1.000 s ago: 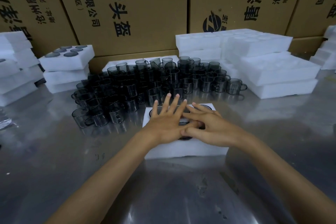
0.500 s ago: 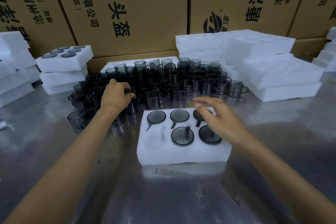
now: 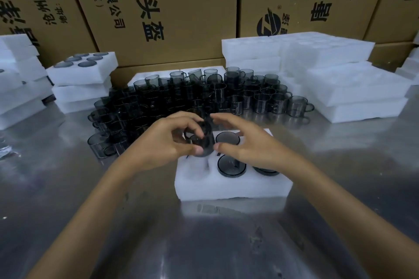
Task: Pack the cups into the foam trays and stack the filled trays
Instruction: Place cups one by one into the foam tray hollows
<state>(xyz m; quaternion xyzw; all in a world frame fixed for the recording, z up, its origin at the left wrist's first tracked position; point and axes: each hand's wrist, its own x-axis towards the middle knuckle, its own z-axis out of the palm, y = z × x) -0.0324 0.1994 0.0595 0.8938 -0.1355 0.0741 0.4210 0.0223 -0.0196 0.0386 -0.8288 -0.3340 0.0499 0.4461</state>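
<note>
Two hands meet over the near foam tray [image 3: 226,184] on the steel table [image 3: 158,244]. The left hand [image 3: 169,140] reaches in from the lower left, fingers curled round a dark glass cup [image 3: 201,142] held tilted above the tray's left side. The right hand [image 3: 247,142] comes from the lower right, thumb touching the cup's lower edge and fingers arched loosely over its top. Loose cups [image 3: 181,99] crowd the table behind.
</note>
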